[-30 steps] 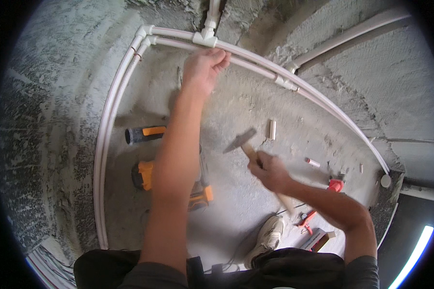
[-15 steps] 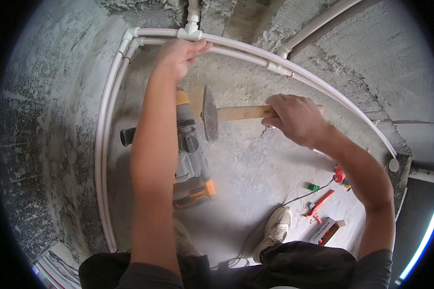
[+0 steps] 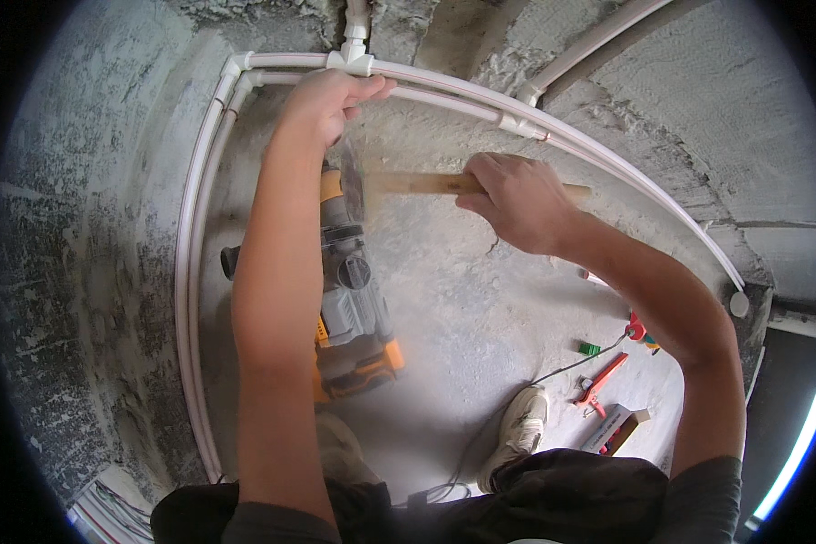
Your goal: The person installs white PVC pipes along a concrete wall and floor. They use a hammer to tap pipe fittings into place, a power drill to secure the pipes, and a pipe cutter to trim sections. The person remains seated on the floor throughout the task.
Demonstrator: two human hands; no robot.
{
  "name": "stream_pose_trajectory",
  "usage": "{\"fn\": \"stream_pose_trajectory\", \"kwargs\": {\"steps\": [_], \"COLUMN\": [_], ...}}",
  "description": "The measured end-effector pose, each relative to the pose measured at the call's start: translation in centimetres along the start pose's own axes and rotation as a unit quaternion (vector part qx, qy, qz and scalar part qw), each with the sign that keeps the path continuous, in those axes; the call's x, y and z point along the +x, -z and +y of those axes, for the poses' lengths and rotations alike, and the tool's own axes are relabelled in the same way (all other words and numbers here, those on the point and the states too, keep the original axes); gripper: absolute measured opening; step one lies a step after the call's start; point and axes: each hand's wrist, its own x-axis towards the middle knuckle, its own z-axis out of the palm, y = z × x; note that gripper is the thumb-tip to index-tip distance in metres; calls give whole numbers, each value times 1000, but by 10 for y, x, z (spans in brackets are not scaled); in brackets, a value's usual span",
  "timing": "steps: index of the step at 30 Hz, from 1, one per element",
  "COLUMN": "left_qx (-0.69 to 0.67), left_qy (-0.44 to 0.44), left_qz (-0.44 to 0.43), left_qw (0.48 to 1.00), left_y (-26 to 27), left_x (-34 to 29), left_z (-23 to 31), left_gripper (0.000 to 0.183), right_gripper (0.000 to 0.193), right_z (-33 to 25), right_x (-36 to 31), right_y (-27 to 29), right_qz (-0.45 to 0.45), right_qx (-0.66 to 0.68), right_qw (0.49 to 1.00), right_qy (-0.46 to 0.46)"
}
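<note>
On the head view, I have the right hand (image 3: 521, 204) wrapped around the hammer (image 3: 435, 184) mid-handle, likely for swing control, over the floor (image 3: 462, 335). The left hand (image 3: 326, 102), half-curled just beside the tee fitting (image 3: 351, 63) near the floor's far edge, perhaps steadies the lower pipe (image 3: 449, 102); I can't tell its grip. A rotary hammer (image 3: 349, 313) lies nearer the left edge.

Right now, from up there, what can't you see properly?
All in the head view:
Hammer head: smeared by motion blur, so its edges are lost.
Power tool: partly hidden behind the left forearm.
Left hand: its own back hides whether the fingers hold anything.
Open box: what's inside is too small to tell.
</note>
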Motion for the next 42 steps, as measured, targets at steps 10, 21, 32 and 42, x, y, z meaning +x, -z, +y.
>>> {"fn": "stream_pose_trajectory", "kwargs": {"steps": [10,21,32,42], "left_qx": [-22,-77,-72,-277], "left_qy": [9,12,-6,-13], "left_qz": [-3,-16,32,207], "left_qw": [1000,997,997,938], "left_y": [6,9,0,-1], "left_x": [10,21,18,8], "left_z": [-9,-19,-16,6], "left_gripper": [24,24,16,25], "right_gripper": [35,36,34,34], "right_z": [10,14,25,19], "right_x": [3,31,33,24], "right_y": [-2,2,-9,-8], "right_qz": [-37,-102,23,-44], "right_qx": [-29,-122,-161,-135], "right_qw": [999,986,986,989], "right_qy": [-9,-48,-40,-30]}}
